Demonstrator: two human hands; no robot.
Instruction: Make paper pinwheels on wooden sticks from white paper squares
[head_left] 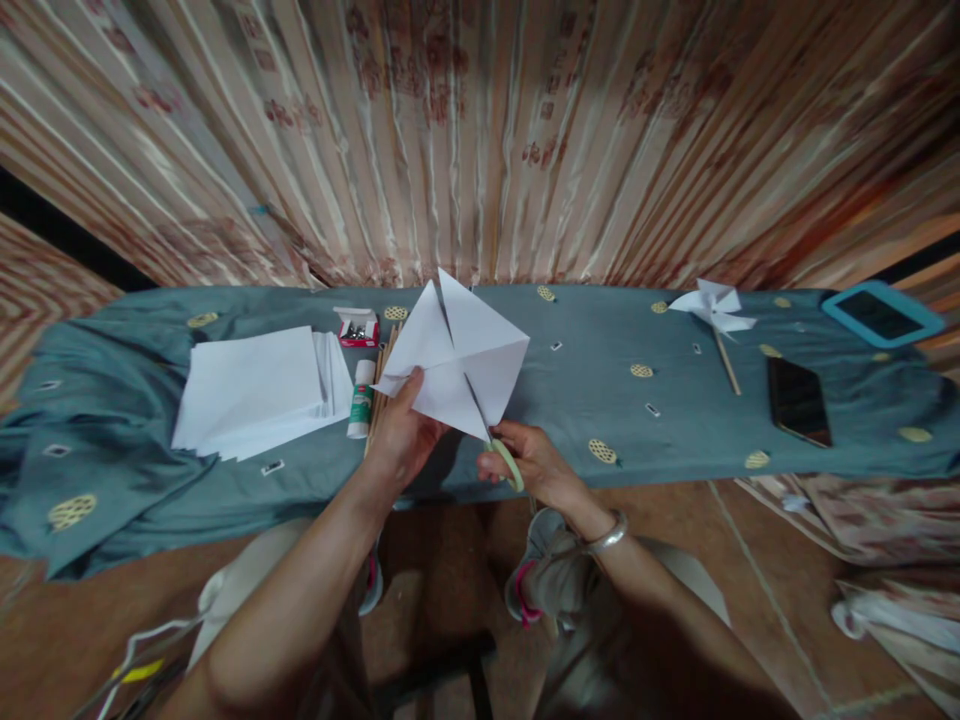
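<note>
Across the far side of the table we see a pleated curtain (480, 140), and before it a grey-green tablecloth (720, 435) printed with yellow pineapples. To the left lies a stack of white paper (251, 385), its edges uneven. Near the middle, held up over the cloth, we find the square paper sheet (491, 362), slit inward from its far corner. At the right end sits a blue-framed tablet (885, 312), with a paper pinwheel (716, 310) on a stick lying between it and the sheet.

Of the hands, we see the left hand (409, 435) pinching the sheet's near-left edge, thumb on top; the right hand (529, 460) has its fingers curled in a grip, though we cannot tell which pass through the loops. A smartphone (799, 400) lies below the pinwheel. The green-handled scissors (513, 465) are in the right hand, blade at the sheet's near corner. Left of the sheet we spot a glue stick (361, 400) and, just beyond, a small open carton (358, 330).
</note>
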